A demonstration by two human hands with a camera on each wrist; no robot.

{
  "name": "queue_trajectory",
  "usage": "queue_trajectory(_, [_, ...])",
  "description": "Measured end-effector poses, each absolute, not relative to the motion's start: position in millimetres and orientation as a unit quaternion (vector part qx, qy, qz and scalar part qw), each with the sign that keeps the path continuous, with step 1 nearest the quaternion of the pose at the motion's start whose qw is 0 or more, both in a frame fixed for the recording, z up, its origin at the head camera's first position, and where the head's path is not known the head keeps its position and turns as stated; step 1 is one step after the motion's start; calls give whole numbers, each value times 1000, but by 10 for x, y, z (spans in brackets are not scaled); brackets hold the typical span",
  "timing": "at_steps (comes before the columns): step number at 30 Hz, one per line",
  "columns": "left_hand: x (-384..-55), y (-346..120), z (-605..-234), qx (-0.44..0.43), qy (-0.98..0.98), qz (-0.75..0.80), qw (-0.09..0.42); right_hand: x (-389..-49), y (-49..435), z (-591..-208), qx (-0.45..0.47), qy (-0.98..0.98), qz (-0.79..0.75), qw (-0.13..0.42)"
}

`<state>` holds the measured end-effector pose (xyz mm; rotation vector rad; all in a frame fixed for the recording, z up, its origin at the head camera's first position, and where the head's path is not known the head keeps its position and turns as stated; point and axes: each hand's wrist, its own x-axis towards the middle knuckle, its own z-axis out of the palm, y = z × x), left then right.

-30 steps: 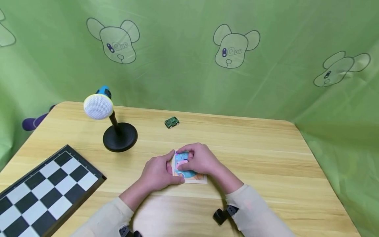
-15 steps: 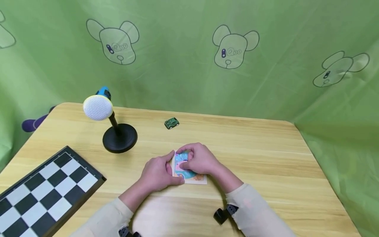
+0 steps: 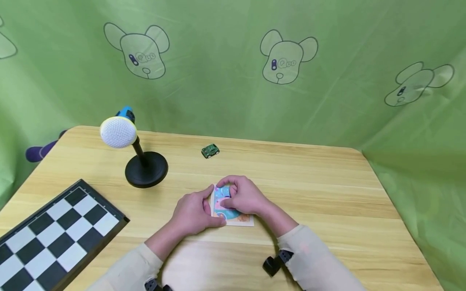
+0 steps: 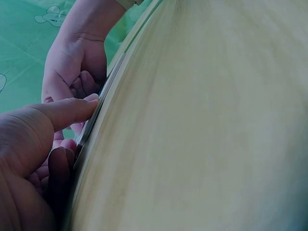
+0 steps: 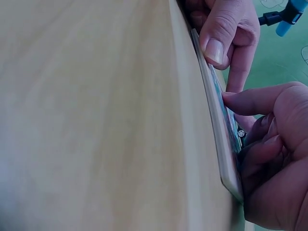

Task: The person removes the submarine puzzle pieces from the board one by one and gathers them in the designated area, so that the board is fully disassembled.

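Note:
A small flat picture board (image 3: 240, 220) with a pale border and a blue, pink and orange picture lies on the table between both hands. My left hand (image 3: 192, 213) grips its left side, thumb on the near edge and fingers round the far left corner. Over the picture, my right hand (image 3: 247, 196) has its thumb and bent index finger on the board, the other fingers curled underneath. Most of the picture's right part is hidden by that hand. From the right wrist, the board (image 5: 216, 120) appears edge-on, thin and flat, with both thumbs on its face.
Left of the hands lies a black-and-white chessboard (image 3: 59, 238). Behind it stands a toy microphone (image 3: 118, 132) on a round black base (image 3: 147, 169). A small green toy car (image 3: 210, 150) sits near the wooden table's (image 3: 309, 182) far edge, before a green curtain (image 3: 218, 81).
Both hands stay in place on the picture board, with at most a tiny shift of the right thumb. The whole view drifts very slightly.

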<state>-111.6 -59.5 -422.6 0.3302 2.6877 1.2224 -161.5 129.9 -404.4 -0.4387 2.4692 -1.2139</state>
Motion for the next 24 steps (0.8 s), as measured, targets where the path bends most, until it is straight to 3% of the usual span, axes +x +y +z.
queue_trajectory(14, [-1115, -584, -4229, 107, 901, 410, 90, -1602, 1340, -4049, -144, 841, -484, 196])
queue_trajectory(24, [-1117, -599, -4224, 103, 901, 411, 91, -1614, 1333, -4060, -144, 857, -461, 179])
